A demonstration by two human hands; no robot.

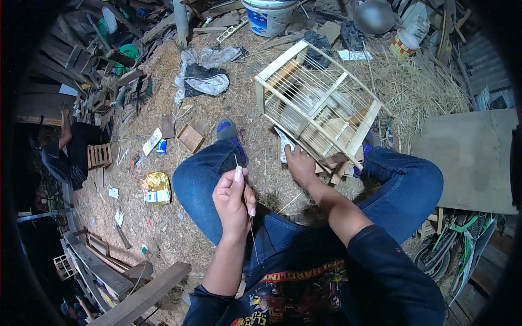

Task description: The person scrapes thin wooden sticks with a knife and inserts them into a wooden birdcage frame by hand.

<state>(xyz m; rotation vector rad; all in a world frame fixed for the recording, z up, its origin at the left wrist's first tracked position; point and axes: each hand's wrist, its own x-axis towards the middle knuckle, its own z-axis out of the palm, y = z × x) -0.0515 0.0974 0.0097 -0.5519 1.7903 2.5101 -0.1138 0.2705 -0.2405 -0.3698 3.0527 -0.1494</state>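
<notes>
My left hand [232, 200] is closed around a thin stick [253, 239], pinched between thumb and fingers. The stick's tip pokes out above the thumb and its long end hangs down over my lap. My right hand [300, 166] reaches down to the ground beside the near lower corner of a wooden cage [326, 103]. Its fingers are stretched out and partly apart, close to a white printed packet [284, 143]; whether they touch it I cannot tell. The cage, with pale frame bars and thin rods, leans tilted between my legs. Small wood pieces [338, 173] lie below it.
On the left are a gold packet [156, 188], a blue can [161, 146] and a small wooden box [190, 138]. Another person [68, 144] sits at far left. A bucket [269, 19] stands ahead; a flat board [467, 157] is at right. A wooden beam [144, 296] juts in at lower left.
</notes>
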